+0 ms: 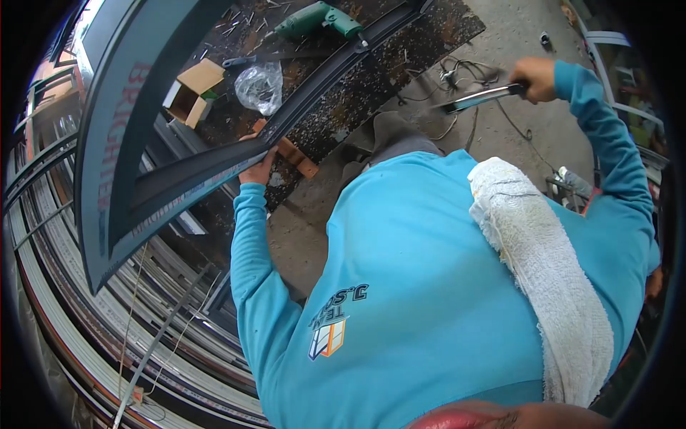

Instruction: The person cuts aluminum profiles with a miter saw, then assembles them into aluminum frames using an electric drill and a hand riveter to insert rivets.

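Note:
My left hand [260, 169] is wrapped round the lower bar of a dark grey metal frame [196, 171], with fingertips showing on its far side. Printed blue film covers parts of the frame, which leans up toward the left. Out to the right, my right hand [534, 79] is closed in a fist round the black end of a long tool [486, 97] with a silver shaft. The tool points left over the floor, its far end blurred. Beside my left hand, an orange-brown block [294, 156] lies under the frame bar.
On the dark worktable [386, 64] lie a green power drill [314, 21], an open cardboard box [193, 93], a clear plastic bag [259, 87] and scattered screws. Cables [468, 75] trail over the concrete floor. Long metal profiles [78, 314] are stacked at left. A white towel [543, 264] hangs over my shoulder.

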`<state>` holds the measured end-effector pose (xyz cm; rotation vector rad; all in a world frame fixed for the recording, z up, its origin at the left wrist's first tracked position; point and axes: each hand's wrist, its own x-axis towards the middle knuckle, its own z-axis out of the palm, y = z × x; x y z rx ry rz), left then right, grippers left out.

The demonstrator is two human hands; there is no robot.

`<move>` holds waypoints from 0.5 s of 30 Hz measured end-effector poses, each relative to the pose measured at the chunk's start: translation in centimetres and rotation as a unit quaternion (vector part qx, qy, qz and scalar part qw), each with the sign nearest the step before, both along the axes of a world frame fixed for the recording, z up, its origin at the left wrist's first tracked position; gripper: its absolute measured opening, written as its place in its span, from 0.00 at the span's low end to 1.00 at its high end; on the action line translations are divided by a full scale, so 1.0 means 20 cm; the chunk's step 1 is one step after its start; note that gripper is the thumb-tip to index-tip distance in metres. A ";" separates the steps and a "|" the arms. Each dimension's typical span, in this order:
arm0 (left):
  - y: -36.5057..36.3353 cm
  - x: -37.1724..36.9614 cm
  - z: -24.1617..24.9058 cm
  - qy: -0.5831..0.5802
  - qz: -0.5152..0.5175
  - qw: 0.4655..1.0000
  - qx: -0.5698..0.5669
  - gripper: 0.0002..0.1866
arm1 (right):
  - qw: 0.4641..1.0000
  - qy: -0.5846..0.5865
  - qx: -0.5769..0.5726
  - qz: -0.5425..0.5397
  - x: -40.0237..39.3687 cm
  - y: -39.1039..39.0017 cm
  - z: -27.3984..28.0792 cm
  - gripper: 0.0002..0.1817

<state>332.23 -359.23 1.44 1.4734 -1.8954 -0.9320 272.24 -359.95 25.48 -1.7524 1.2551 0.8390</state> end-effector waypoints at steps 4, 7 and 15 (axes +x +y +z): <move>0.01 -0.03 0.00 -0.038 0.034 0.996 -0.071 0.28 | 0.960 0.151 -0.164 -0.172 -0.46 -0.10 0.01 0.09; 0.03 -0.06 0.02 -0.018 0.076 0.996 -0.042 0.29 | 0.946 0.169 -0.251 -0.116 -0.66 -0.40 -0.06 0.16; 0.14 -0.05 -0.05 -0.255 0.198 0.945 0.060 0.36 | 0.888 -0.132 -0.431 -0.085 -0.64 -1.16 -0.71 0.17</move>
